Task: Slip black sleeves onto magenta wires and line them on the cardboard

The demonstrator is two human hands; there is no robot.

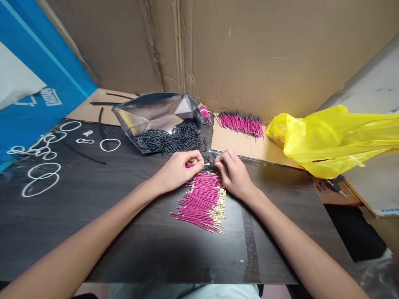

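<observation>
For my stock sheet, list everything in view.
Table: one, dark, foreground
Foil bag: one, silver, back centre
Sleeves: many, black, in and before bag
Pink wires: many, pink and gold, table centre
Banded bundle: one, pink, beside foil bag
Black-ended wires: many, pink, back right
Plastic bag: one, yellow, right
Cardboard: count unclear, brown, back
Bands: several, white, left
Strips: several, black, back left
Key: one, black and silver, right
Panel: one, blue, left
Sheet: one, white, left
Left hand: one, bare, centre, pinching wire
Right hand: one, bare, centre

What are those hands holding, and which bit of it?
The left hand pinches a pink wire near its gold end. What the right hand holds, if anything, is too small to tell.
</observation>
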